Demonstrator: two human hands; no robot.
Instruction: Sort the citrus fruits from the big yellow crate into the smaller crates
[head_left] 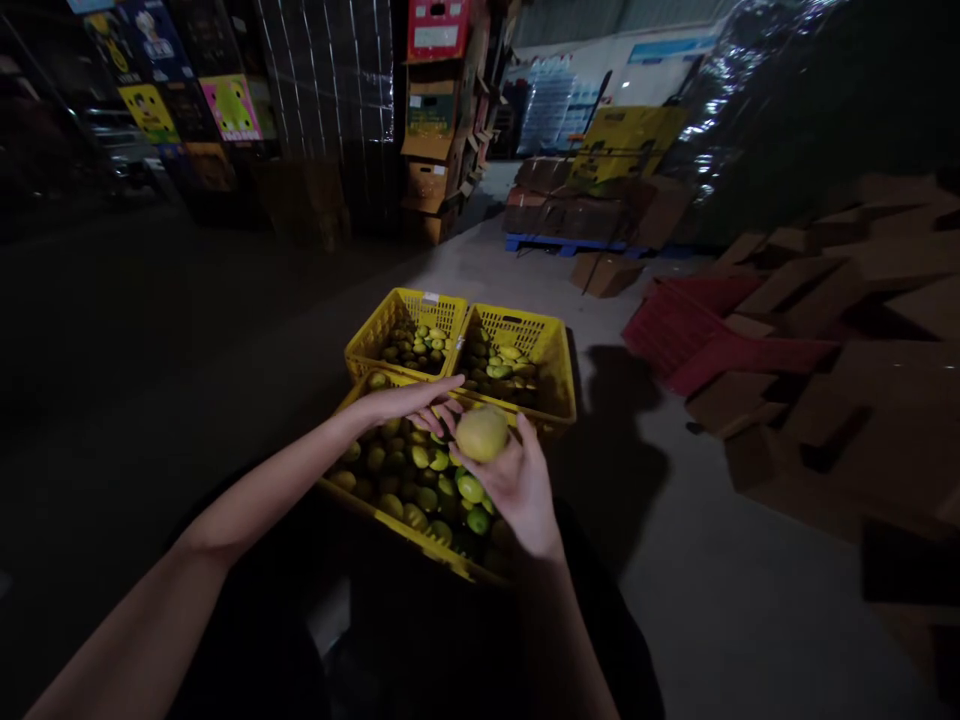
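Observation:
My right hand (517,485) is cupped, palm up, round a pale yellow round fruit (481,433) above the near yellow crate (390,520). That crate is full of green and yellow fruit. My left hand (409,403) reaches across from the left, fingers stretched out flat, its fingertips just beside the held fruit and over the crate's far rim. Whether the fingertips touch the fruit is unclear.
Two more yellow crates (375,340) (559,370) with fruit stand side by side behind the near one. Flattened cardboard boxes (847,360) and a red crate (697,330) lie at the right. Stacked cartons (439,120) and a blue pallet (570,245) stand at the back. The floor is concrete.

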